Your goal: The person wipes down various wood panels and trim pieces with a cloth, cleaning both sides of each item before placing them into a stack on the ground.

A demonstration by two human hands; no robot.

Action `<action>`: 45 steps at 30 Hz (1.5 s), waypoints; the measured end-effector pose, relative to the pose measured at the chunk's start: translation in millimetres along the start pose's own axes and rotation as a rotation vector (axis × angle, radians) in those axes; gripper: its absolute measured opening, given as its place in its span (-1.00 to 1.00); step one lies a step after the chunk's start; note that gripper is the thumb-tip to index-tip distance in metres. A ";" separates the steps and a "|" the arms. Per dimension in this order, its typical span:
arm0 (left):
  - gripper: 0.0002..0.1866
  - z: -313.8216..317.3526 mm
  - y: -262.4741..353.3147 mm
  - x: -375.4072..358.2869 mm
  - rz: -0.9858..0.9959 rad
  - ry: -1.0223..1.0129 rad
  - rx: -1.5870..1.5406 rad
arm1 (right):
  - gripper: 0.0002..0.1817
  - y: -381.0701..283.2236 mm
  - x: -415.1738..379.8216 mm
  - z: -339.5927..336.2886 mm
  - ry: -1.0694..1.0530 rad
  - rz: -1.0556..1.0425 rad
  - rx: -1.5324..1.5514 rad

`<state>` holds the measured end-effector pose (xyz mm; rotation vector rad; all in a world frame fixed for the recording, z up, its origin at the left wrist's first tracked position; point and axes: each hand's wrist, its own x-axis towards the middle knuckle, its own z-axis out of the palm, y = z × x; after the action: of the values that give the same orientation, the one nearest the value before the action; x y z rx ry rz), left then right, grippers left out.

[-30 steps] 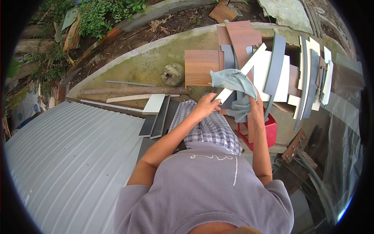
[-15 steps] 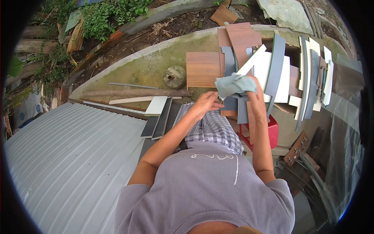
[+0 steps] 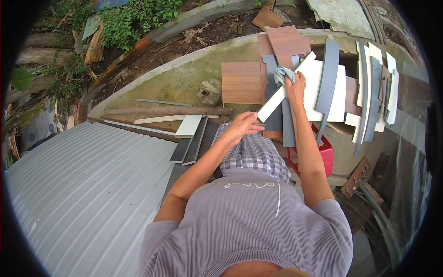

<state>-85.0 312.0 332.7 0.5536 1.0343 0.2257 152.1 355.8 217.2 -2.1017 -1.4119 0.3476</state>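
Note:
My left hand [image 3: 244,127] grips the near end of a narrow white board strip [image 3: 271,104], which slants up and away to the right. Partway along the strip, my right hand [image 3: 296,87] holds a bunched grey-green cloth [image 3: 283,75] against it. Under and around the strip lie grey panels [image 3: 273,121], a large white panel [image 3: 311,78] and a curved-looking grey board [image 3: 328,76]. A brown wood-grain panel [image 3: 242,83] sits to the left of these pieces.
Several narrow boards [image 3: 369,92] stand in a row on the right. A red plastic stool [image 3: 325,154] is under the panels. Ribbed metal sheeting [image 3: 92,184] fills the left, with a small white board [image 3: 188,126] and dark strips near its edge. A round concrete block [image 3: 209,91] rests on the ground.
My right hand has moved the cloth away from my left hand, up along the white strip. The cloth is now more bunched, and more of the strip shows. My left hand stays at the near end.

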 end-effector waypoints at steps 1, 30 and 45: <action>-0.50 -0.6 -0.6 1.3 0.000 0.004 0.003 | -0.55 -1.0 4.9 1.6 0.000 0.000 0.005; -0.54 -12.9 -17.8 0.5 0.444 0.433 1.243 | -0.24 -73.7 -46.3 14.8 0.016 0.661 1.343; -0.49 -43.5 -35.0 -97.8 0.437 0.456 1.272 | 0.03 3.9 50.5 4.4 0.233 0.671 1.280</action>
<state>-174.4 254.8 370.3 1.9562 1.4286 0.0428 173.3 402.0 216.5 -1.3248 -0.1019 0.9182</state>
